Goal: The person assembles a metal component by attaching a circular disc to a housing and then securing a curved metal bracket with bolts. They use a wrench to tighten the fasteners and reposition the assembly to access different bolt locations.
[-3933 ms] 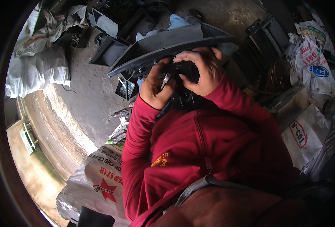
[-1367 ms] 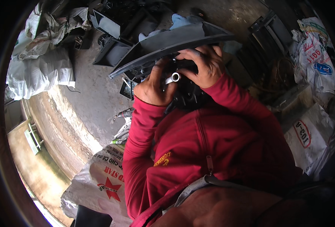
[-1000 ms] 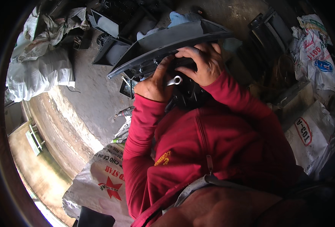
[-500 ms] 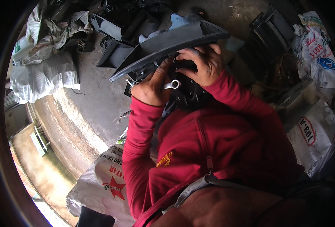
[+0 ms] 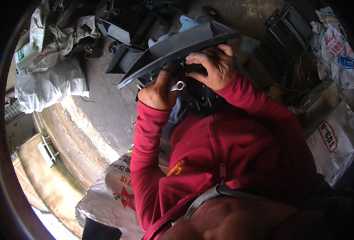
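Note:
A dark grey metal part (image 5: pixel 179 44) with a long, slightly curved lip is tilted across my lap. Small bolts (image 5: pixel 182 63) stick out on its near side. My left hand (image 5: pixel 157 94) is closed around a shiny spanner (image 5: pixel 180 85), whose ring end pokes out beside the thumb. Its fingertips reach under the lip, where shadow hides them. At the right end of the lip is my right hand (image 5: pixel 215 66), thumb and forefinger spread apart near a bolt. I see nothing between them. Below lies a black piece with several studs (image 5: pixel 203 100).
Grey metal trays (image 5: pixel 125 58) are piled at the far left, beside white plastic-wrapped bundles (image 5: pixel 51 84). A printed sack (image 5: pixel 109 196) stands close on my left, another white sack (image 5: pixel 325 144) on my right. Dark metal frames (image 5: pixel 291 32) stack at the far right.
The spanner's ring end has shifted slightly left and turned. My left hand has moved a little with it. My right hand stays by the bolt, and the whole view has shifted slightly.

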Action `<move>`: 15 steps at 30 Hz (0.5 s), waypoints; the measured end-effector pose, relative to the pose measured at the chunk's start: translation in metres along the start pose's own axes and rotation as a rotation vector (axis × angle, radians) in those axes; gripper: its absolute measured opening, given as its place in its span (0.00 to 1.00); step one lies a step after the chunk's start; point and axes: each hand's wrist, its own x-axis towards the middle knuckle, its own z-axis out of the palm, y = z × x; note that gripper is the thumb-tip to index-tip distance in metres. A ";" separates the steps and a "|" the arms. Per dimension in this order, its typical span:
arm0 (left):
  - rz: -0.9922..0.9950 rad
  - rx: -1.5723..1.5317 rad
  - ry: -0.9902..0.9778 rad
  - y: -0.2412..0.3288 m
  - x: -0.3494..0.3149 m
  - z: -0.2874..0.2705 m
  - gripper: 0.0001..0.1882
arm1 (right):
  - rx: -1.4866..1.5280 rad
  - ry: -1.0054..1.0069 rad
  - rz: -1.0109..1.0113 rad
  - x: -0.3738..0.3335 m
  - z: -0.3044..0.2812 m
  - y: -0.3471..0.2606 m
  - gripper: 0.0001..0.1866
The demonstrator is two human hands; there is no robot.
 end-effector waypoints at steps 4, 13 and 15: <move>0.012 0.125 -0.081 -0.010 -0.002 -0.001 0.22 | 0.033 0.025 0.014 -0.002 0.002 -0.001 0.27; 0.035 0.151 -0.097 -0.004 0.003 -0.010 0.25 | 0.031 0.026 0.022 0.000 0.001 -0.001 0.25; 0.080 0.106 -0.048 0.008 0.008 -0.009 0.22 | 0.036 0.035 0.020 0.000 0.001 -0.001 0.25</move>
